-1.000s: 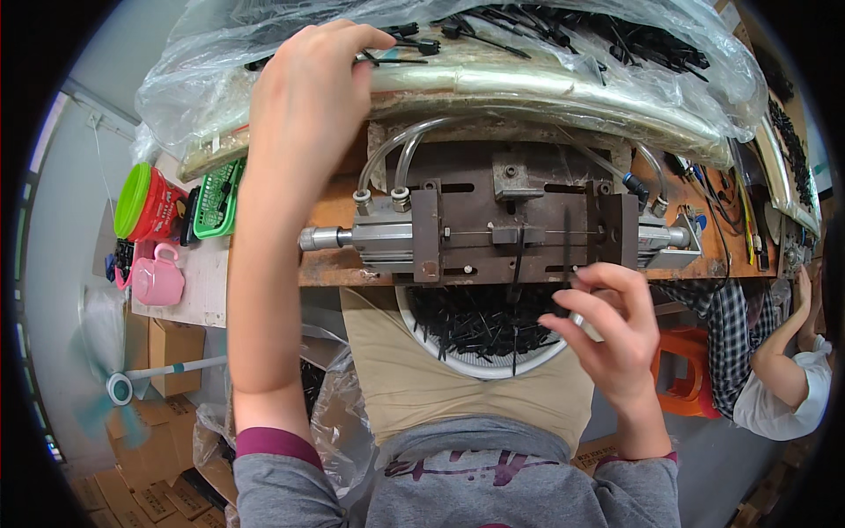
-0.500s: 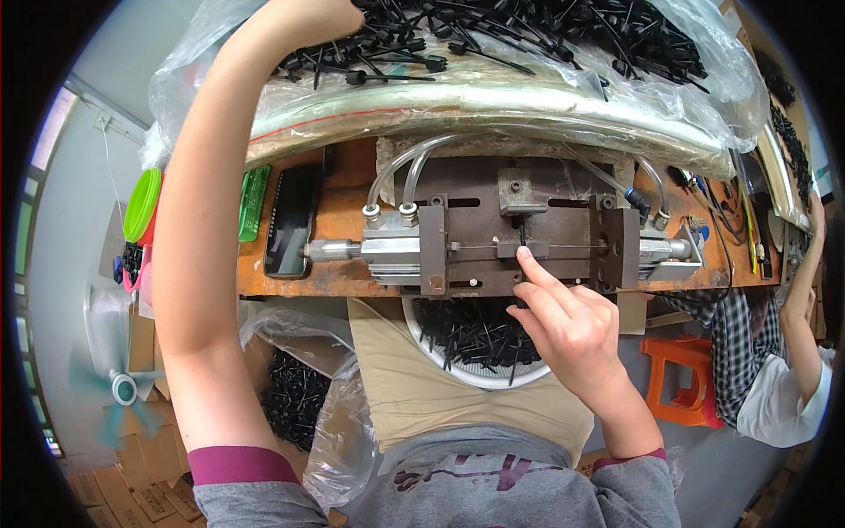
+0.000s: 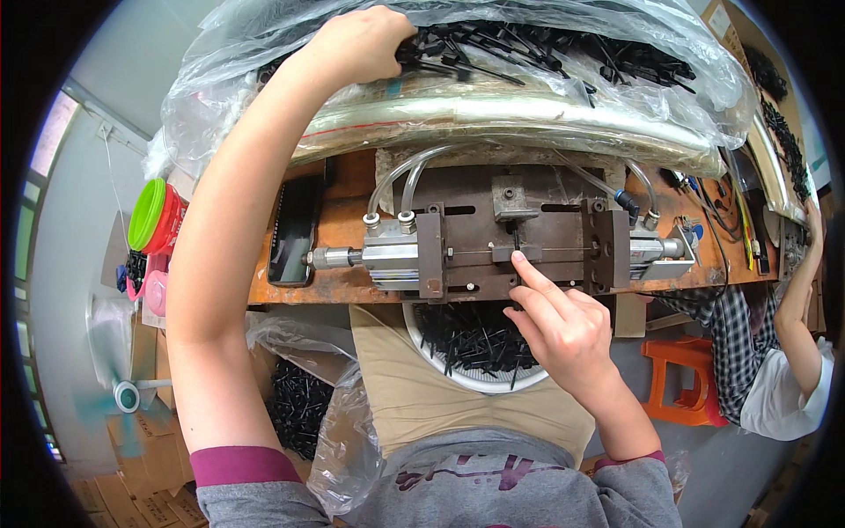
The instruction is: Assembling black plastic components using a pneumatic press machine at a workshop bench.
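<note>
My left hand (image 3: 365,46) reaches into a heap of thin black plastic parts (image 3: 493,48) with rod-like stems, on clear plastic sheeting at the far side. Its fingers are curled in at the heap's edge; their tips, and anything between them, are hidden. At the bench's front, my right hand (image 3: 568,330) stretches its index finger onto a small dark block in the middle of a brown metal fixture (image 3: 475,229). A black stem (image 3: 517,238) stands just beyond that fingertip. The other right fingers are loosely bent, with nothing seen in them.
Silver air cylinders (image 3: 392,255) with clear hoses flank the fixture. Below the bench edge, a white basket (image 3: 519,381) holds more black parts. A phone (image 3: 295,229) lies left on the wooden bench (image 3: 348,194). An orange stool (image 3: 673,378) and another person's arm (image 3: 799,299) are at right.
My left hand has moved right and nearer along the heap, and the plastic sheeting now covers more of its far side. My right index finger stays on the fixture.
</note>
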Available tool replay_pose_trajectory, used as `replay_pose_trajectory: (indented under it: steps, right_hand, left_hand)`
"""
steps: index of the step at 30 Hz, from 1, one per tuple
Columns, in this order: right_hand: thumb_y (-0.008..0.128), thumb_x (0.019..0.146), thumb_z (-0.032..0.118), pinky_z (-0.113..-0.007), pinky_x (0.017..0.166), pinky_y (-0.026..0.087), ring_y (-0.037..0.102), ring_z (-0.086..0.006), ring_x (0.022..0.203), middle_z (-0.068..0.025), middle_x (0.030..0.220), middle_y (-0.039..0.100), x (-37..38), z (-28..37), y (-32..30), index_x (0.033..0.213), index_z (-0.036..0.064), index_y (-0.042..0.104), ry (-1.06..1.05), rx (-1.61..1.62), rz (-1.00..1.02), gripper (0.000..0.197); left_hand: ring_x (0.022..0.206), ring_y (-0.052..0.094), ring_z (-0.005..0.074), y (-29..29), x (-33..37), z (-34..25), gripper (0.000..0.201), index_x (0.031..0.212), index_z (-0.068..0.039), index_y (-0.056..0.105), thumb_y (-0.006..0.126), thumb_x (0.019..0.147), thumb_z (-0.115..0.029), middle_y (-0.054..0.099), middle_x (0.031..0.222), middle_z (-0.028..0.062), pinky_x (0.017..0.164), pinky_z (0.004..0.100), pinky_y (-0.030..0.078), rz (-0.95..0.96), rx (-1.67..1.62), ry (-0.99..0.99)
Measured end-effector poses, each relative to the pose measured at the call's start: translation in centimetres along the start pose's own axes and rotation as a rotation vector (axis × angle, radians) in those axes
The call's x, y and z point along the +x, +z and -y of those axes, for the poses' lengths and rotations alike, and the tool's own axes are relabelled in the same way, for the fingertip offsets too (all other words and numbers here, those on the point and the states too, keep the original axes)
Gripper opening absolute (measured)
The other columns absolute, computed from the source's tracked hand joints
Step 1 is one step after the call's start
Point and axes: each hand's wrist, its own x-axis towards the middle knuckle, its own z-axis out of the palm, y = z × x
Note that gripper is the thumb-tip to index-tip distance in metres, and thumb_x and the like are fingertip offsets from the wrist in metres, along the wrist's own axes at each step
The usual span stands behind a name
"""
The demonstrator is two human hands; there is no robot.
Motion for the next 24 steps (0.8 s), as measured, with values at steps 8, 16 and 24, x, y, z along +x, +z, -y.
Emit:
replay_pose_trajectory:
  steps: [8, 16, 24]
  right_hand:
    - [0.083, 0.07, 0.009, -0.03, 0.062, 0.051, 0.063, -0.0187, 0.067, -0.0117, 0.122, 0.07, -0.1, 0.4, -1.0, 0.089, 0.0039, 0.069, -0.007, 0.154, -0.019, 0.024]
    - [0.085, 0.07, 0.013, -0.034, 0.07, 0.056, 0.066, -0.0214, 0.078, -0.0142, 0.13, 0.062, -1.6, 0.5, -1.9, 0.1, 0.0034, 0.068, 0.113, 0.235, 0.161, 0.036]
    - [0.087, 0.07, 0.017, -0.034, 0.069, 0.055, 0.062, -0.021, 0.077, -0.0145, 0.129, 0.06, -1.2, 0.9, -2.4, 0.109, 0.0027, 0.068, 0.102, 0.243, 0.132, 0.046]
  left_hand:
    - [0.099, 0.068, 0.0378, -2.2, 0.1, -3.9, 0.028, 0.099, 0.0, 0.073, 0.074, 0.078, -0.019, 0.07, 0.098, 0.023, 0.086, 0.0459, 0.055, 0.031, -0.127, 0.102]
    - [0.099, 0.064, 0.0373, -1.0, -0.6, -2.1, 0.025, 0.096, 0.0, 0.075, 0.08, 0.077, -0.016, 0.062, 0.1, 0.0195, 0.087, 0.0425, 0.051, -0.348, -0.269, 0.147]
    - [0.088, 0.064, 0.0339, -1.3, -0.6, -2.8, 0.033, 0.096, 0.006, 0.073, 0.084, 0.077, -0.017, 0.062, 0.093, 0.0174, 0.08, 0.0417, 0.051, -0.448, -0.395, 0.166]
